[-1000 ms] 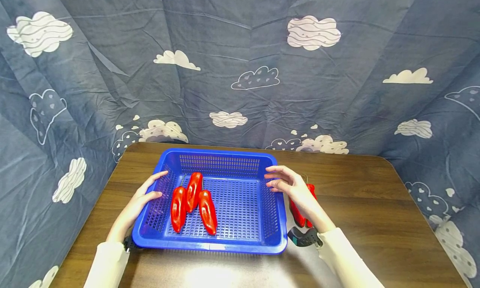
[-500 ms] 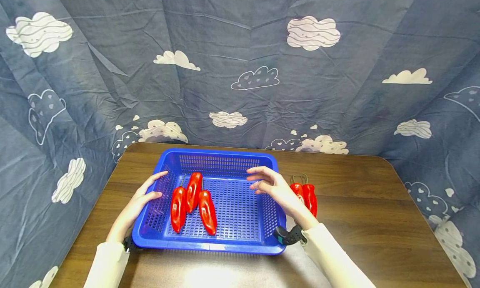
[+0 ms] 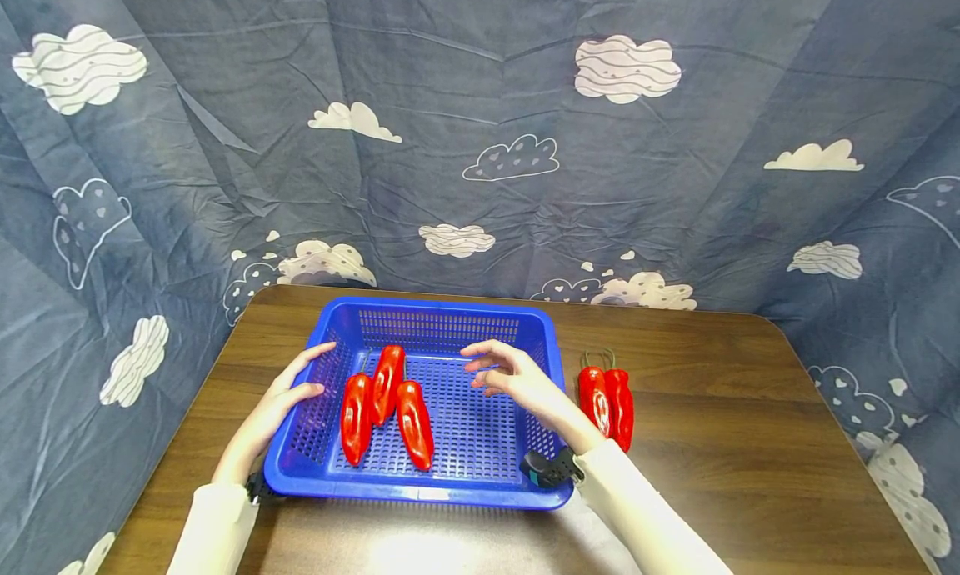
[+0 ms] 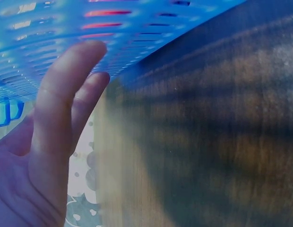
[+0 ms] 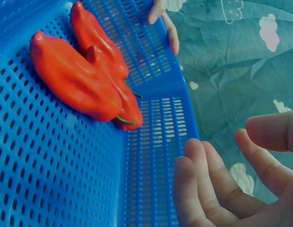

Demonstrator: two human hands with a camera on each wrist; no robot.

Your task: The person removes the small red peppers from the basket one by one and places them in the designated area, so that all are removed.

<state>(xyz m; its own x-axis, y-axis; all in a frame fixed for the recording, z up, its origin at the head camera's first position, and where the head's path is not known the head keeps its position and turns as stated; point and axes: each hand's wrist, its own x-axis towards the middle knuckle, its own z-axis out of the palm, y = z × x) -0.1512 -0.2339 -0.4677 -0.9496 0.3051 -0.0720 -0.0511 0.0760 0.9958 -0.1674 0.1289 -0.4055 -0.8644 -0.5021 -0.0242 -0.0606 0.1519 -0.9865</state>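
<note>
While your left hand point(image 3: 277, 404) straddles the left rim of the blue basket point(image 3: 360, 491), thumb inside and fingers outside, your right hand point(image 3: 519, 382) hangs above the basket's right half, fingers parted and loosely bent, nothing in their grasp. How hard that left hand presses, I can't tell. Down on the basket floor, left of centre, three red peppers point(image 3: 387, 385) lie bunched together, apart from your right fingertips. Outside, just right of the basket, two more peppers point(image 3: 595, 396) lie side by side on the table point(image 3: 720, 408), their near ends partly behind your right sleeve point(image 3: 637, 508). So this looks to me like the reach: basket steadied, no pepper in hand. The next move seems to call for picking a target. For the three inside, bring the right hand left and down; for the pair outside, lift it clear of the right rim first. Either way, leave the gap between thumb and fingers wide enough for a plump body, and let the left hand brace the rim.
</note>
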